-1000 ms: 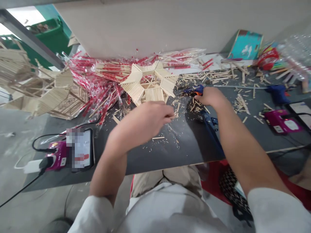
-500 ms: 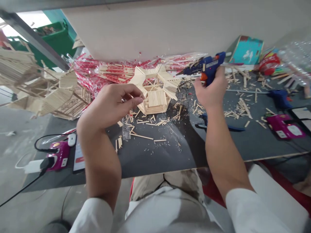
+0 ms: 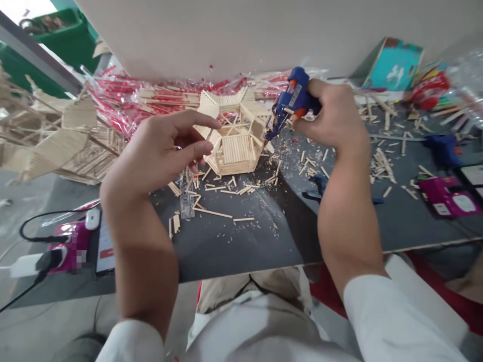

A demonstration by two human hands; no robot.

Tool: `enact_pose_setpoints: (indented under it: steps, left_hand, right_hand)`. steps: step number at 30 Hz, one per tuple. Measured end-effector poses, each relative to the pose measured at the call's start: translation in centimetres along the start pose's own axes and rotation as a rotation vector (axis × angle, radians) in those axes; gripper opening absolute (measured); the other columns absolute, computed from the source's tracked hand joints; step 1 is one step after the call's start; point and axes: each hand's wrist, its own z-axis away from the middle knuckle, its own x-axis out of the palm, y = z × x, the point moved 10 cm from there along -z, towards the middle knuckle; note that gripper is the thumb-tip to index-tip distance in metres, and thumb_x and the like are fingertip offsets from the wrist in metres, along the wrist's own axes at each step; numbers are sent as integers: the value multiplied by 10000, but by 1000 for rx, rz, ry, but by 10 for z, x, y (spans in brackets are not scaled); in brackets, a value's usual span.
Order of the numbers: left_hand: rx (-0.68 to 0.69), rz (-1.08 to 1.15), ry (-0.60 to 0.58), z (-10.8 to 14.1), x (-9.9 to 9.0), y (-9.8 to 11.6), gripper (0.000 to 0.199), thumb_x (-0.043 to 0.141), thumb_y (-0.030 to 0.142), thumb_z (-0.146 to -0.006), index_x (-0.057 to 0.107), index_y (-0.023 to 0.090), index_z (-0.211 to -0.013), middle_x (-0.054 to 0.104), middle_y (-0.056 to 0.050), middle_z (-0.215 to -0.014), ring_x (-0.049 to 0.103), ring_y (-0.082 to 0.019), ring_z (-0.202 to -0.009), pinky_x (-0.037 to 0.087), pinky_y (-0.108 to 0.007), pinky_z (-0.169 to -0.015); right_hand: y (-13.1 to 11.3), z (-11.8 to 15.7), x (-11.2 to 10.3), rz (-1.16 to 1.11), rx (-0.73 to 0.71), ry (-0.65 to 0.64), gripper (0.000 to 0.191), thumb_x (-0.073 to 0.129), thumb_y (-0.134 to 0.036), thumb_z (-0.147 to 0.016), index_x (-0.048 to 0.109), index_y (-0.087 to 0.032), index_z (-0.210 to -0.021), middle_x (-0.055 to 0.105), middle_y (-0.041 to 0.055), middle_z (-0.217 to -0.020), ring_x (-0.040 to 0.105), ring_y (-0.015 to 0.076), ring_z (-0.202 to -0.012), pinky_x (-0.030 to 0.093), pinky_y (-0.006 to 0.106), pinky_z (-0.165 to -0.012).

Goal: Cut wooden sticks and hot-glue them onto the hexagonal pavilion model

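- Bright, even indoor light, with a blown-out patch of daylight (image 3: 22, 10) at the top left corner
- Soft shadow beside the right forearm (image 3: 347, 211) and pale glare across the dark tabletop (image 3: 230, 246)
- Wide-angle bending at the edges, with blurred plastic wrap (image 3: 466, 75) at right

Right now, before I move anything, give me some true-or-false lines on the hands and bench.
1. The right hand holds a blue glue gun. True.
2. The left hand grips a second glue gun. False: it holds nothing visible, its fingers open beside the stick model; the second glue gun lies at the far right of the table.
3. The blue glue gun points up, away from the model. False: its nozzle points down, close to the model's right side.
4. A clear ruler lies on the table just below the left hand's fingers. True.
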Motion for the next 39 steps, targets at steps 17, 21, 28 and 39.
enact_pose_setpoints:
  steps: [17, 21, 28, 39]
  left_hand:
    - [-2, 222, -142, -8, 32, -4, 506, 827, 262, -864, 708, 256, -1356, 724, -51, -1110, 726, -201, -935, 684, -359, -772]
    - [5, 194, -106, -12, 32, -7, 507, 826, 214, -850, 727, 262, -1345, 735, -54, -1094, 727, -198, -909, 669, -362, -767]
    - [-19, 62, -67, -17, 27, -16, 545, 844, 416, -824, 713, 309, -1343, 747, -55, -1264, 731, -285, -1076, 650, -398, -805]
    - [120, -4, -12, -18, 20, 3, 437, 823, 413, -850, 755, 332, -1274, 758, -42, -1265, 711, -283, -1151, 587, -503, -1066]
  right_hand:
    - [4, 3, 21, 25, 60, -137, 182, 722, -364, -819, 637, -287, -960, 699, 20, -934, 616, 245, -836, 507, 399, -806]
    - [-3, 4, 17, 1, 33, -128, 151, 690, -275, -801, 638, -286, -942, 713, 20, -920, 583, 226, -782, 471, 370, -760]
    - [-18, 5, 6, -30, -41, -98, 145, 660, -221, -792, 611, -287, -911, 699, 16, -878, 534, 211, -732, 407, 356, -722]
    - [-19, 5, 4, -9, -39, -93, 116, 648, -251, -796, 610, -305, -892, 676, 11, -831, 504, 224, -706, 376, 365, -704]
